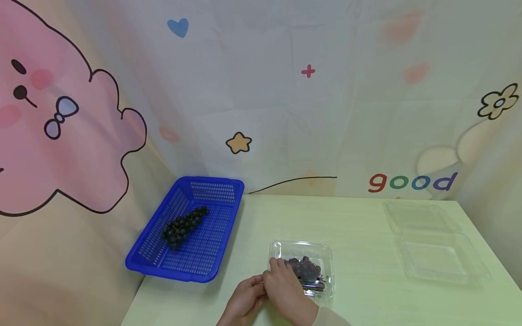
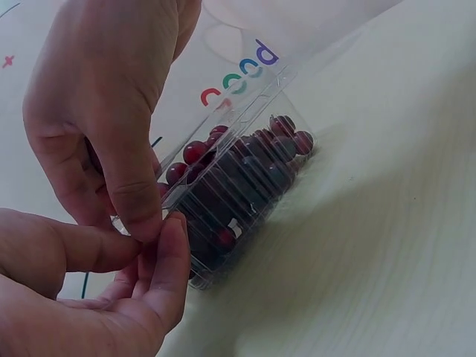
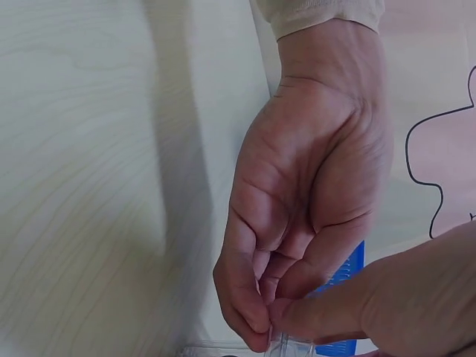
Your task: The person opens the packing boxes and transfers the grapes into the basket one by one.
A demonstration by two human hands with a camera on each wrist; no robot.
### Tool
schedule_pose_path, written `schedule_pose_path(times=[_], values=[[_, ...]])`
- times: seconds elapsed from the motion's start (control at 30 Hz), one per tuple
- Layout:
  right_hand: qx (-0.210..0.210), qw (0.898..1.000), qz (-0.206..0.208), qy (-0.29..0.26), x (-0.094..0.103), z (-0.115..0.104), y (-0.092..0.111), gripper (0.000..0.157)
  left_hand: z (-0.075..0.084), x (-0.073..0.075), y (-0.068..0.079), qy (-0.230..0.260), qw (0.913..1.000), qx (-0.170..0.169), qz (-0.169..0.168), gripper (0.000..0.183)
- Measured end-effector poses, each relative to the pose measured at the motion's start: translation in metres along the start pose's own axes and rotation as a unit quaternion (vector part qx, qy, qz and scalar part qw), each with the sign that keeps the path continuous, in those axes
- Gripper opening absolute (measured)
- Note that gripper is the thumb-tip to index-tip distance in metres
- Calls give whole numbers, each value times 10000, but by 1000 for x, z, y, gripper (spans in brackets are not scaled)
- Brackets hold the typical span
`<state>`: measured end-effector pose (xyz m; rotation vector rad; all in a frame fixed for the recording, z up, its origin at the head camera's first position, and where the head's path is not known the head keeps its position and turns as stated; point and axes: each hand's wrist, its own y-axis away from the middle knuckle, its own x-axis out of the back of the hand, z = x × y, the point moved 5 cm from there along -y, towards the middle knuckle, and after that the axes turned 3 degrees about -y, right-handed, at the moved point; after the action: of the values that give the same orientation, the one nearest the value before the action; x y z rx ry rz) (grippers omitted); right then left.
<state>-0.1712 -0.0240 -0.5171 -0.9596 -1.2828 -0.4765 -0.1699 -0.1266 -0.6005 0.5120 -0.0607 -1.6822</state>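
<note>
A clear plastic clamshell container (image 1: 329,258) holds dark red grapes (image 1: 307,270), and its lid lies over them. Both hands meet at the container's left edge. My left hand (image 1: 244,299) pinches that edge between thumb and fingertips, as the left wrist view shows. Bent over the same edge, my right hand (image 1: 286,290) grips it with thumb and fingers, close against the left fingertips. In the right wrist view, only a bit of clear plastic (image 3: 286,346) shows at the fingertips. The fingers partly hide the pinched edge.
A blue basket (image 1: 224,253) stands at the left with a bunch of dark grapes (image 1: 177,231) inside. On the right of the pale table (image 1: 359,226) lies another clear clamshell (image 1: 436,262), opened out flat. A printed curtain (image 1: 269,90) hangs behind.
</note>
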Motion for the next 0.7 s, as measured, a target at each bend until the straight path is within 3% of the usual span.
schedule_pose_path(times=[0.43, 0.7], values=[[-82, 9999, 111, 99, -1, -5, -1, 12, -3, 1, -1, 199, 9996, 165, 141, 27], [-16, 9996, 158, 244, 3, -6, -4, 15, -5, 1, -1, 370, 9992, 70, 92, 22]])
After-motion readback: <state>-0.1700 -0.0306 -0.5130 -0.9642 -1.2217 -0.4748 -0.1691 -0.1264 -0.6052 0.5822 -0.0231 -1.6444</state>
